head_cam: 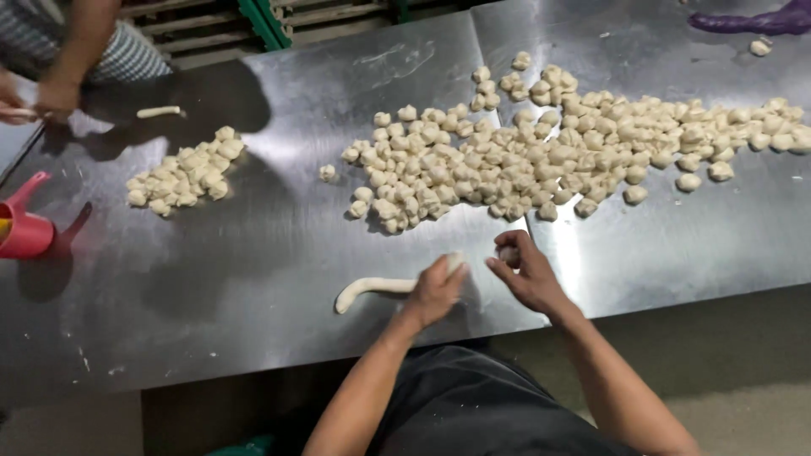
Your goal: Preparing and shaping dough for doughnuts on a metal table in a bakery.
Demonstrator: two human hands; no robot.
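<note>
A pale rope of dough [372, 290] lies on the steel table [253, 253] near its front edge. My left hand [435, 291] grips the rope's right end. Just to its right, my right hand [528, 272] pinches a small dough piece [508, 252] between its fingertips. Beyond both hands spreads a large heap of small dough pieces [557, 148].
A smaller pile of dough pieces [186, 173] lies at the left, with a short dough stick [158, 111] behind it. Another person's hand [55, 95] works at the far left corner. A red scoop [25, 228] sits at the left edge. A purple object [760, 21] lies far right.
</note>
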